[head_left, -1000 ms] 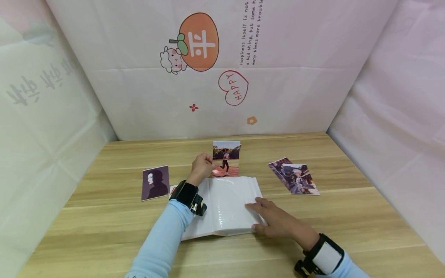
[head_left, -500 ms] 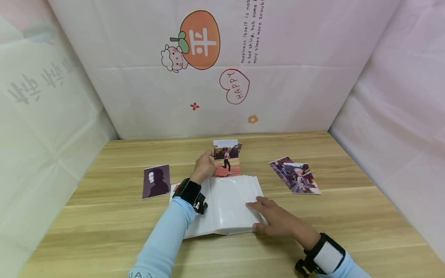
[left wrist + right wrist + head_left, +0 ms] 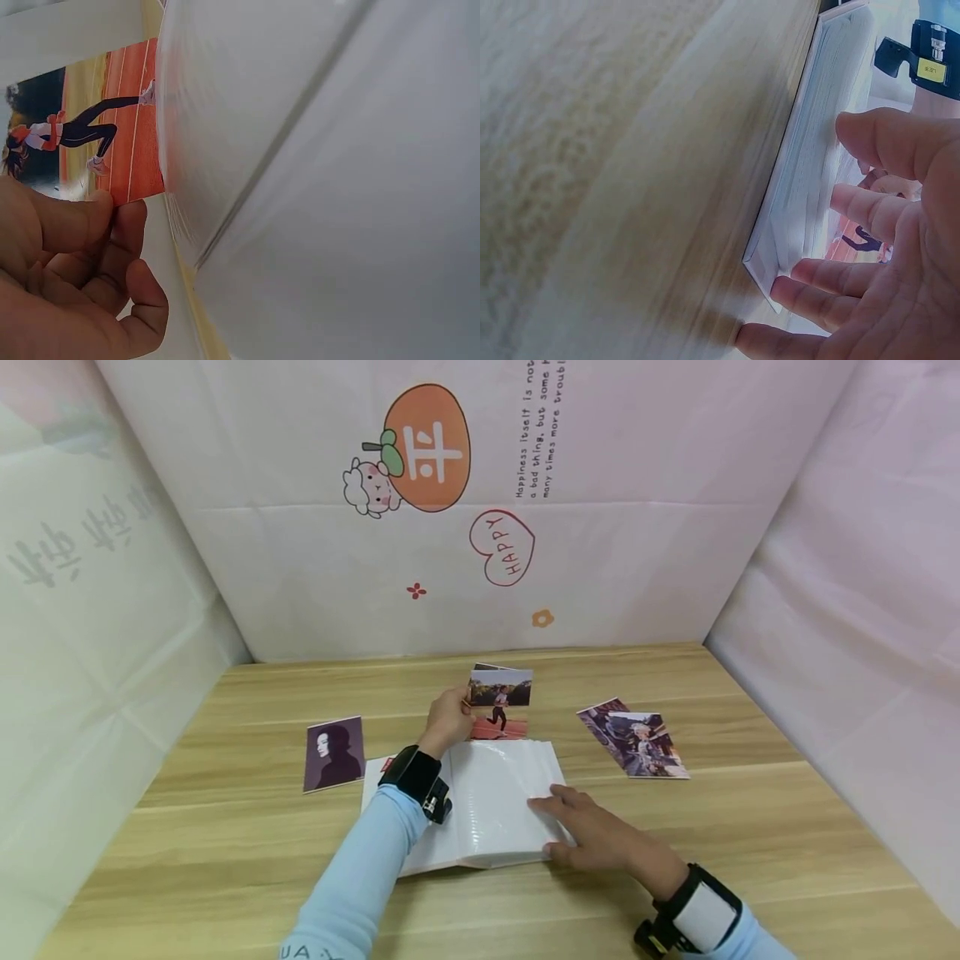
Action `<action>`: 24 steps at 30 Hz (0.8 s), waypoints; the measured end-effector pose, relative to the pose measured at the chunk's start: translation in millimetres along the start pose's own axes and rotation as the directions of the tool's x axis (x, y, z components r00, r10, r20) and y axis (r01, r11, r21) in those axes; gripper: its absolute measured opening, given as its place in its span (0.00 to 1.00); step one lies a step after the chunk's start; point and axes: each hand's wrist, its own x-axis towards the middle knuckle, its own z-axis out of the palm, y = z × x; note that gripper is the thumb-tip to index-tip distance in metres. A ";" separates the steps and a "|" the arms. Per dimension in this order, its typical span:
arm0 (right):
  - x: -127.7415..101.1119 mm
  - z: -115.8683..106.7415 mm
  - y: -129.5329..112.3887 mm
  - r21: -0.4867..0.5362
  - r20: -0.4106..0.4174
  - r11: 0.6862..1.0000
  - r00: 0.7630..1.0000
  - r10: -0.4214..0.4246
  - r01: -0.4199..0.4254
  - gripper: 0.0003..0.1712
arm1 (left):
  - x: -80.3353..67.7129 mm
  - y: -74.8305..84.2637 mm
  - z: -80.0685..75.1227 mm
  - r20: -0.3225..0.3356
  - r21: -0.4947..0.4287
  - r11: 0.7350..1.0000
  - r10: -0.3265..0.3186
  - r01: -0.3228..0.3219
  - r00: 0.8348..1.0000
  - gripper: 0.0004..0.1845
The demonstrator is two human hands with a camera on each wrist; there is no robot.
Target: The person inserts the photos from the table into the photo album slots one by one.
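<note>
A photo of a runner on a red track (image 3: 501,703) is pinched at its left edge between the thumb and fingers of my left hand (image 3: 448,720). Its bottom edge meets the top of the right-hand page of an opened photo album (image 3: 501,793). In the left wrist view, the runner photo (image 3: 82,127) touches the rim of the clear sleeve (image 3: 225,112); whether it is inside, I cannot tell. My right hand (image 3: 596,831) rests with spread fingers on the album's right edge. The right wrist view has its fingertips (image 3: 847,196) against the page block (image 3: 814,150).
Another photo (image 3: 487,667) peeks out behind the runner photo. A dark portrait photo (image 3: 334,753) lies left of the album. Two overlapping photos (image 3: 647,746) lie to its right on the wooden table (image 3: 750,827). A printed cloth (image 3: 622,568) stands behind the table.
My left hand has shifted right with the runner photo, which now leans back more. The photo behind shows at its upper left instead of its right. My right hand stays put.
</note>
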 end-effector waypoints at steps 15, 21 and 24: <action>4.7 -16.5 2.9 0.051 0.004 0.997 0.999 -0.051 0.050 0.34 | -4.1 2.2 -8.4 0.011 -0.090 0.993 -0.071 0.071 0.997 0.16; 4.3 -10.5 3.2 0.041 0.029 0.999 1.000 -0.010 0.009 0.36 | -4.9 -2.2 -9.3 0.003 -0.100 0.991 -0.084 0.084 0.996 0.15; 3.8 -7.1 2.9 0.033 0.022 0.999 1.000 0.003 -0.004 0.36 | -5.1 -3.2 -9.6 0.011 -0.114 0.989 -0.090 0.091 0.996 0.15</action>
